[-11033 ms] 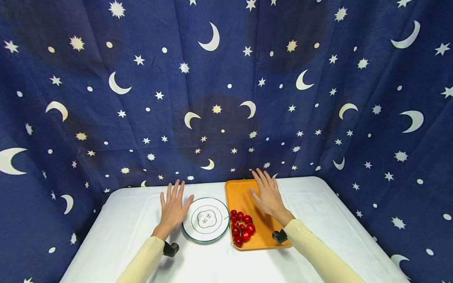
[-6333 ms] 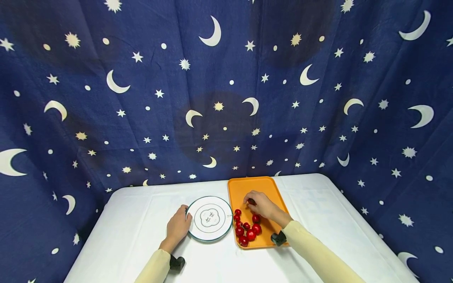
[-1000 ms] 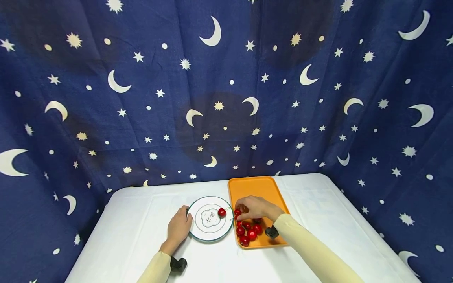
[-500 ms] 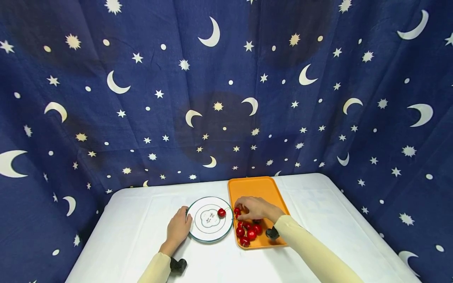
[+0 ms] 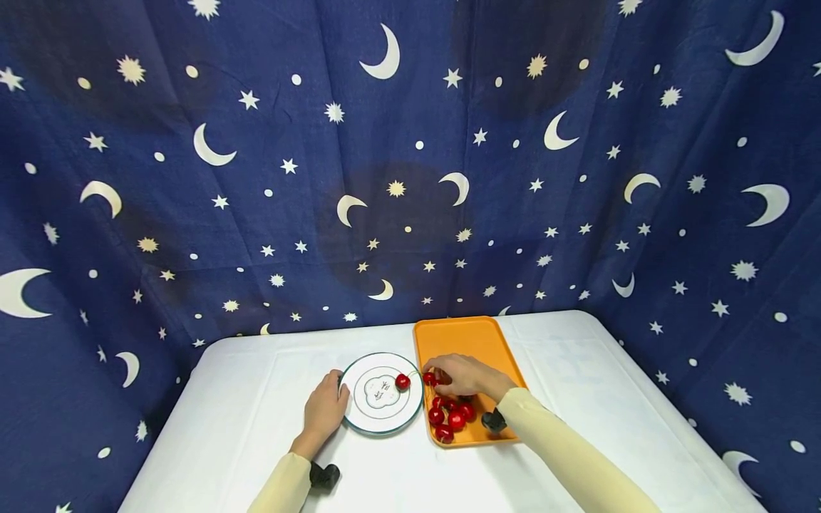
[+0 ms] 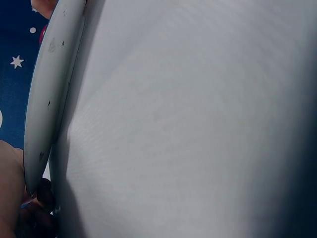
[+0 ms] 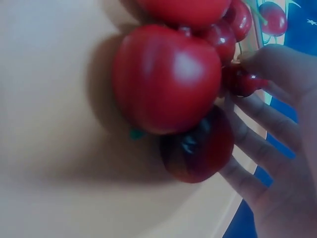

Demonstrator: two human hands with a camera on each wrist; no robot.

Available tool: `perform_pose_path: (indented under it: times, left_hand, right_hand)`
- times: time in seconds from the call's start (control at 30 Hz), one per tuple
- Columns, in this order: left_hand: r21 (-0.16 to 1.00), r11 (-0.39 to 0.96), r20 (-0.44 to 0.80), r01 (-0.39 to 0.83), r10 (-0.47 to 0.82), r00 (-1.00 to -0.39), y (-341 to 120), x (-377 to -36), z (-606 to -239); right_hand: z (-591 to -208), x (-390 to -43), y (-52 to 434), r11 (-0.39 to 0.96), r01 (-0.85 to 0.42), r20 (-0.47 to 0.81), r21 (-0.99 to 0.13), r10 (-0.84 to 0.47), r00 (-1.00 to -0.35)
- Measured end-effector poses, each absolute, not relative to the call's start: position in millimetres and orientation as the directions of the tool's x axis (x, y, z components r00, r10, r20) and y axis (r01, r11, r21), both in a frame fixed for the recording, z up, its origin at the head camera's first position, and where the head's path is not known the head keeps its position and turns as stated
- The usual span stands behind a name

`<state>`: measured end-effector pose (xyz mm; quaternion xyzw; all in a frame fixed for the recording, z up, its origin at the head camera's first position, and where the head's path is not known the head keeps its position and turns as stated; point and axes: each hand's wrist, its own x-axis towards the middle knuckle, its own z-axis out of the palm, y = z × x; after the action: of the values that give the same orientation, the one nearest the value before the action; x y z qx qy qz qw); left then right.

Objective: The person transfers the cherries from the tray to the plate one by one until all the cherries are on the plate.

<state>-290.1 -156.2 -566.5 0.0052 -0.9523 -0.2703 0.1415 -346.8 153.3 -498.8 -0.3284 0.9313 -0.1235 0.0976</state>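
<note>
Cherry [image 5: 430, 377] at tray [image 5: 474, 335] corner nearest plate [image 5: 359, 413] | right hand [image 5: 458, 375] pinches it, fingers curled | left hand [image 5: 326, 410] grips plate rim | lift clear of pile [image 5: 451, 417], avoid snagging stems

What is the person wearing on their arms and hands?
Both arms wear long pale yellow sleeves down to the wrists. The left hand and right hand are bare, with no gloves. A small black camera is strapped under each wrist.
</note>
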Motion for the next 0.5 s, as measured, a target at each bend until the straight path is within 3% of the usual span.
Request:
perform_pose_path:
  times: [0.33,0.5]
  left_hand:
    - [0.512,0.856,0.270,0.073,-0.080,-0.960,-155,-289,-566]
    - [0.506,0.859,0.285,0.078,-0.082,-0.955,-155,-288,-565]
  right_hand:
    - [-500,-352,166,0.662,-0.679,0.030,-0.317,-0.709,-0.705]
    - [-502,-354,171,0.669,-0.671,0.070,-0.321,-0.690,-0.721]
